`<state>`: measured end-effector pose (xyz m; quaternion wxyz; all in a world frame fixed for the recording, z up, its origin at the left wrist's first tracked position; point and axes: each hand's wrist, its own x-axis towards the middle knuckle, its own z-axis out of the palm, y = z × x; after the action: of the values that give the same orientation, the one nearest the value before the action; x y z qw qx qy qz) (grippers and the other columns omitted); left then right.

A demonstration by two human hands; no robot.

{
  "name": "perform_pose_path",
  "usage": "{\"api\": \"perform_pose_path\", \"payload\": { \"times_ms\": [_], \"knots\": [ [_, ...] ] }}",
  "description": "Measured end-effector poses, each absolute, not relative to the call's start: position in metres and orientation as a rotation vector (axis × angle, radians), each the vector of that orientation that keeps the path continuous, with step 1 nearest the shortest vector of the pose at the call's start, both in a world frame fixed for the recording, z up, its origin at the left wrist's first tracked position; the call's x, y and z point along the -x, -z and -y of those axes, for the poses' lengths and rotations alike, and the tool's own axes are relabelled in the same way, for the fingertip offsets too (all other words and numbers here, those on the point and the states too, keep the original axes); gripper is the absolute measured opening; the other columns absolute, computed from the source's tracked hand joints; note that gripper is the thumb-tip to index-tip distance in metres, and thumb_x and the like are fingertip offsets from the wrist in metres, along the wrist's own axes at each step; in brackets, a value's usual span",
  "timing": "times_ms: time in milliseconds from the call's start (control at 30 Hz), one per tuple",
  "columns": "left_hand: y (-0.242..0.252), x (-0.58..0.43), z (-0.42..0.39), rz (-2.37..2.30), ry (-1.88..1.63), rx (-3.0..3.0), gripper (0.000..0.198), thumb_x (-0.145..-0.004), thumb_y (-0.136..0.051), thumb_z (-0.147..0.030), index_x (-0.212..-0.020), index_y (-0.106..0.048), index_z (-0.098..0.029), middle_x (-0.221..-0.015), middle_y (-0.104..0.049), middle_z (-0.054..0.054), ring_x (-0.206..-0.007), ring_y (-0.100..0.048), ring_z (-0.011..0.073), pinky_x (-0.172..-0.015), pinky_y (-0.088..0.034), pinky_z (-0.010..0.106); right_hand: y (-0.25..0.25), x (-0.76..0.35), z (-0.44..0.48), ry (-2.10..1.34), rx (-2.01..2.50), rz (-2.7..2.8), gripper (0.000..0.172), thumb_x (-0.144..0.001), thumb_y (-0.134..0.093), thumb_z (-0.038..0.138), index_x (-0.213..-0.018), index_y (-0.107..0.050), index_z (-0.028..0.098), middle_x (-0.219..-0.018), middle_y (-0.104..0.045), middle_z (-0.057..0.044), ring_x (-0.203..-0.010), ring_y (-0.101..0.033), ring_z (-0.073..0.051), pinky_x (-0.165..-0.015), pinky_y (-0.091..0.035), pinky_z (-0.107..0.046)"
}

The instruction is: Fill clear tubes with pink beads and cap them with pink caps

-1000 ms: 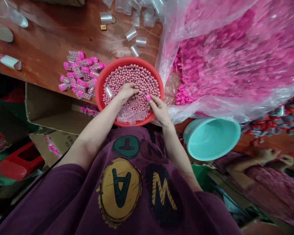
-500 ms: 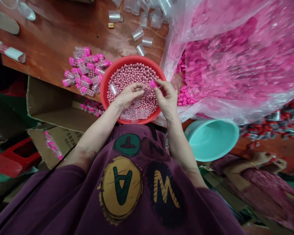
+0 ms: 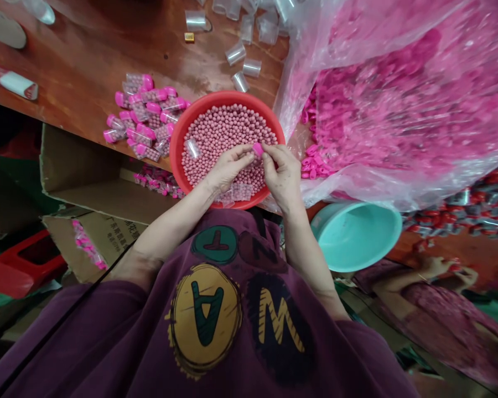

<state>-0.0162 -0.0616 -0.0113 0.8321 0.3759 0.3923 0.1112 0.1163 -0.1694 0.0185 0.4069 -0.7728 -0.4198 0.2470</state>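
Over the red basin (image 3: 222, 97) at the middle of the frame, the person is working with both hands raised just above the contents! The right hand (image 3: 280, 174) is closing thumb and forefinger on a pink cap (image 3: 257, 149), and the left hand (image 3: 230, 167) is curling in from the other side, its fingertips pressing against the same cap. The basin is brimming with pink beads (image 3: 228, 132), with a clear tube (image 3: 193, 148) lying among them near the left side.

On the bench (image 3: 87, 61), a heap of pink-capped tubes (image 3: 143, 113) is sitting just left of the basin, while loose clear tubes (image 3: 240, 55) are scattered above it. To the right, a big plastic bag (image 3: 398, 94) is bulging with pink caps, some spilling out beside the basin. A teal bowl (image 3: 359, 235) is sitting below that bag, and a cardboard box (image 3: 95, 188) is open at lower left. Down at lower right, a co-worker's hands (image 3: 434, 268) are busy with something too small to make out.
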Motion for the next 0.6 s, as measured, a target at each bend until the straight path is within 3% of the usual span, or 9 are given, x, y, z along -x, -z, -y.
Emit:
{"api": "perform_pose_path", "payload": {
  "times_ms": [67, 167, 300, 433, 533, 600],
  "knots": [
    [0.009, 0.017, 0.064, -0.870, -0.200, -0.780, 0.028, -0.102, -0.084, -0.035, -0.125, -0.077, -0.021, -0.110, -0.083, 0.005, -0.092, -0.078, 0.0150, -0.089, -0.066, 0.030, -0.016, -0.117, 0.171, -0.635, 1.932, 1.060, 0.047, -0.114, -0.055, 0.063, -0.124, -0.087, 0.029, -0.118, -0.086, -0.009, -0.111, -0.080, -0.029, -0.110, -0.067, -0.054],
    [0.000, 0.016, 0.068, -0.910, -0.205, -0.823, 0.017, -0.107, -0.077, -0.030, -0.123, -0.075, -0.022, -0.098, -0.076, 0.002, -0.075, -0.068, 0.0118, -0.072, -0.059, 0.025, -0.013, -0.116, 0.173, -0.645, 1.900, 1.090, 0.044, -0.114, -0.054, 0.060, -0.124, -0.086, 0.031, -0.119, -0.086, -0.009, -0.112, -0.080, -0.029, -0.109, -0.067, -0.055],
    [-0.012, 0.014, 0.070, -0.903, -0.259, -0.907, 0.008, -0.108, -0.070, -0.018, -0.115, -0.073, -0.022, -0.097, -0.070, 0.001, -0.078, -0.064, 0.0114, -0.075, -0.056, 0.026, -0.019, -0.112, 0.178, -0.626, 1.899, 1.168, 0.043, -0.116, -0.050, 0.049, -0.136, -0.082, 0.029, -0.132, -0.083, -0.012, -0.123, -0.078, -0.032, -0.115, -0.065, -0.058],
    [-0.019, 0.020, 0.065, -0.874, -0.213, -0.928, 0.008, -0.107, -0.072, -0.023, -0.115, -0.074, -0.023, -0.090, -0.068, 0.001, -0.077, -0.063, 0.0130, -0.073, -0.055, 0.026, -0.029, -0.111, 0.181, -0.688, 1.912, 1.269, 0.041, -0.114, -0.052, 0.040, -0.142, -0.079, 0.028, -0.136, -0.080, -0.013, -0.131, -0.075, -0.033, -0.120, -0.063, -0.060],
    [-0.018, 0.028, 0.058, -0.841, -0.218, -0.941, 0.011, -0.103, -0.078, -0.026, -0.113, -0.075, -0.022, -0.089, -0.068, 0.000, -0.074, -0.060, 0.0112, -0.071, -0.053, 0.025, -0.019, -0.114, 0.181, -0.733, 1.871, 1.217, 0.042, -0.112, -0.057, 0.043, -0.148, -0.074, 0.031, -0.140, -0.076, -0.011, -0.131, -0.075, -0.031, -0.120, -0.064, -0.059],
    [-0.015, 0.032, 0.055, -0.840, -0.220, -0.961, 0.013, -0.100, -0.081, -0.024, -0.111, -0.076, -0.020, -0.090, -0.070, -0.001, -0.073, -0.059, 0.0101, -0.073, -0.052, 0.024, -0.005, -0.113, 0.180, -0.746, 1.848, 1.035, 0.047, -0.110, -0.063, 0.051, -0.153, -0.068, 0.032, -0.137, -0.075, -0.010, -0.122, -0.077, -0.028, -0.112, -0.068, -0.056]
  ]
}}
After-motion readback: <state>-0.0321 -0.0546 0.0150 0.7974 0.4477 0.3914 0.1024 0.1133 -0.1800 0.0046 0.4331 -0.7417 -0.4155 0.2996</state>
